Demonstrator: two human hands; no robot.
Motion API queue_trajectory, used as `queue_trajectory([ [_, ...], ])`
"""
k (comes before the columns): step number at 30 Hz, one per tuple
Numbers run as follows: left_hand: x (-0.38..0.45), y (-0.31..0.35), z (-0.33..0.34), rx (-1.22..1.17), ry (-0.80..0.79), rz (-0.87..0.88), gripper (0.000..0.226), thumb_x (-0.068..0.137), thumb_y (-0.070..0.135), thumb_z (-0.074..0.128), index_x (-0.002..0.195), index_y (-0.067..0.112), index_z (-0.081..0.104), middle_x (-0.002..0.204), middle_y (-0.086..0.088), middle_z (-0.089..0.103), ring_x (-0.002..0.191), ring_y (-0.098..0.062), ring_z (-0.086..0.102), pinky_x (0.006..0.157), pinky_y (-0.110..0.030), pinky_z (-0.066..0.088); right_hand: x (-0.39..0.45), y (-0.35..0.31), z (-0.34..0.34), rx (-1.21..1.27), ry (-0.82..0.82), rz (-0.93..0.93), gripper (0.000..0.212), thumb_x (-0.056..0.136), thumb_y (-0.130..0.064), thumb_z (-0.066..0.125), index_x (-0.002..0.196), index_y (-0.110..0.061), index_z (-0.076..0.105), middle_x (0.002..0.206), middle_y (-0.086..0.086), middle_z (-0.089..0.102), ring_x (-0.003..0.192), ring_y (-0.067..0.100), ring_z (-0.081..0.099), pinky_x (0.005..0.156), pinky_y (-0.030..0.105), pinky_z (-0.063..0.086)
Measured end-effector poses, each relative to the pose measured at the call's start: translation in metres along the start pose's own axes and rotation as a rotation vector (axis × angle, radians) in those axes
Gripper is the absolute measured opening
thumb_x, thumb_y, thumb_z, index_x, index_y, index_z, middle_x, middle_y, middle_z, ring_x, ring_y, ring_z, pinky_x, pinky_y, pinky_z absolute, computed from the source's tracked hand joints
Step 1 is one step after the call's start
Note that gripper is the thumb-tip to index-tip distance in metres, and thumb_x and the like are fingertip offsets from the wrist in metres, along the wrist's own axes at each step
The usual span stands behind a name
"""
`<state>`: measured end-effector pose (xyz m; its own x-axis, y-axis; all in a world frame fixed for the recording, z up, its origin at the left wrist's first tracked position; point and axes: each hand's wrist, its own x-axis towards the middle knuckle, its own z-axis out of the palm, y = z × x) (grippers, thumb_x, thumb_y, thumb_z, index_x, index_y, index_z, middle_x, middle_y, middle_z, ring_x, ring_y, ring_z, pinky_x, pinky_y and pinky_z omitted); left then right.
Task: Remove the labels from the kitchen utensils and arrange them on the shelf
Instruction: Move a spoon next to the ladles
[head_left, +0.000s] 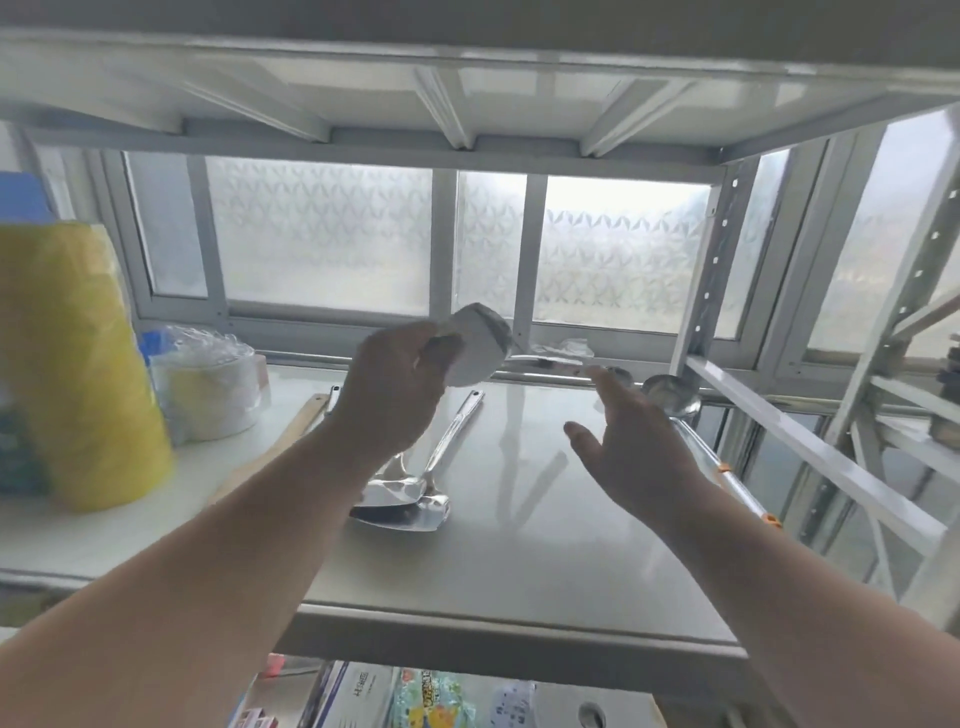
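We hold a ladle (483, 345) by its bowl w/ our left hand (395, 384), up over the shelf (519, 545). Right hand (631, 447) is loose, holding nothing. Two spatulas (410, 493) & another ladle (672, 402) already lie on the shelf. Labels: can't tell.

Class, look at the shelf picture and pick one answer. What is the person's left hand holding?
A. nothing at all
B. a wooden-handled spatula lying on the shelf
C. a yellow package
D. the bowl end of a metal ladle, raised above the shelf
D: the left hand grips the bowl of the ladle up in the air, its handle running off to the right, while the open right hand holds nothing.
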<state>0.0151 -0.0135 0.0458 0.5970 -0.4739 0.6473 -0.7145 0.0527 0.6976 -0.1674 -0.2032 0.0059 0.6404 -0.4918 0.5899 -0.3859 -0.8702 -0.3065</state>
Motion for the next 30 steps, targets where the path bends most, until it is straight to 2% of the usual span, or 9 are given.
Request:
queue_trajectory([
  [2, 0.008, 0.006, -0.007, -0.245, 0.045, -0.145, 0.028, 0.095, 0.035, 0.067, 0.088, 0.01, 0.076, 0.092, -0.025, 0.074, 0.094, -0.044, 0.075, 0.082, -0.059, 0.065, 0.006, 0.014, -0.007, -0.037, 0.048, 0.007, 0.07, 0.086, -0.029, 0.076, 0.146, -0.019, 0.042, 0.144, 0.008, 0.056, 0.135, 0.032, 0.049, 0.107, 0.044, 0.042],
  [7, 0.018, 0.007, -0.025, -0.571, 0.039, -0.374, 0.011, 0.102, 0.018, 0.07, 0.1, 0.012, 0.079, 0.093, -0.011, 0.081, 0.09, -0.031, 0.079, 0.076, -0.045, 0.066, 0.012, 0.041, -0.022, -0.249, 0.137, 0.126, 0.076, 0.082, -0.031, 0.081, 0.146, -0.021, 0.043, 0.152, 0.014, 0.047, 0.14, 0.039, 0.039, 0.109, 0.054, 0.038],
  [11, 0.019, 0.003, -0.024, -0.718, 0.048, -0.507, 0.011, 0.102, 0.01, 0.068, 0.102, 0.001, 0.074, 0.079, -0.01, 0.077, 0.072, -0.032, 0.079, 0.064, -0.036, 0.066, 0.001, 0.042, -0.024, -0.207, 0.098, 0.124, 0.006, 0.091, -0.029, 0.063, 0.093, -0.024, 0.067, 0.089, 0.007, 0.066, 0.086, 0.038, 0.065, 0.073, 0.041, 0.05],
  [16, 0.036, -0.007, -0.018, -0.81, 0.141, -0.64, 0.009, 0.098, 0.013, 0.075, 0.104, 0.006, 0.074, 0.098, -0.013, 0.076, 0.076, -0.027, 0.077, 0.062, -0.033, 0.064, -0.035, 0.016, -0.028, 0.129, -0.208, 0.066, 0.019, 0.098, -0.057, 0.049, 0.102, -0.043, 0.061, 0.084, -0.012, 0.07, 0.083, 0.008, 0.064, 0.076, 0.034, 0.051],
  [19, 0.047, -0.004, -0.013, -0.834, 0.167, -0.692, 0.013, 0.096, 0.02, 0.078, 0.101, 0.009, 0.072, 0.093, -0.007, 0.074, 0.076, -0.021, 0.074, 0.059, -0.03, 0.063, -0.051, 0.012, -0.021, 0.11, -0.154, -0.012, 0.015, 0.095, -0.037, 0.066, 0.108, -0.04, 0.059, 0.084, -0.014, 0.067, 0.081, 0.009, 0.063, 0.072, 0.027, 0.048],
  [21, 0.048, 0.006, -0.004, -0.935, 0.071, -0.645, 0.029, 0.099, 0.038, 0.074, 0.107, 0.011, 0.07, 0.092, -0.004, 0.078, 0.086, -0.022, 0.077, 0.074, -0.036, 0.066, -0.056, 0.012, -0.015, 0.157, -0.114, 0.029, 0.013, 0.095, -0.024, 0.067, 0.103, -0.032, 0.062, 0.08, -0.01, 0.064, 0.074, 0.01, 0.059, 0.065, 0.02, 0.043],
  [24, 0.043, 0.02, 0.02, -0.898, -0.213, -0.507, 0.062, 0.092, 0.06, 0.068, 0.142, 0.023, 0.063, 0.143, 0.007, 0.065, 0.122, -0.023, 0.068, 0.101, -0.042, 0.058, -0.06, 0.005, -0.01, 0.359, -0.202, 0.232, 0.004, 0.098, -0.028, 0.062, 0.101, -0.029, 0.065, 0.087, -0.009, 0.064, 0.077, 0.011, 0.06, 0.063, 0.019, 0.043],
  [27, 0.028, 0.025, 0.064, -0.636, -0.384, -0.443, 0.064, 0.096, 0.036, 0.076, 0.155, 0.036, 0.052, 0.154, 0.007, 0.051, 0.137, -0.025, 0.056, 0.11, -0.044, 0.05, -0.062, -0.004, -0.008, 0.537, -0.249, 0.373, 0.019, 0.103, -0.027, 0.053, 0.087, -0.021, 0.062, 0.07, -0.005, 0.057, 0.056, 0.012, 0.052, 0.053, 0.026, 0.043],
  [30, 0.011, 0.018, 0.109, -0.589, -0.413, -0.505, 0.067, 0.094, 0.009, 0.079, 0.154, 0.023, 0.053, 0.135, -0.012, 0.061, 0.117, -0.03, 0.069, 0.096, -0.04, 0.06, -0.062, -0.014, -0.009, 0.707, -0.244, 0.434, 0.031, 0.108, -0.024, 0.04, 0.085, -0.017, 0.06, 0.061, -0.002, 0.058, 0.045, 0.013, 0.048, 0.048, 0.028, 0.041],
])
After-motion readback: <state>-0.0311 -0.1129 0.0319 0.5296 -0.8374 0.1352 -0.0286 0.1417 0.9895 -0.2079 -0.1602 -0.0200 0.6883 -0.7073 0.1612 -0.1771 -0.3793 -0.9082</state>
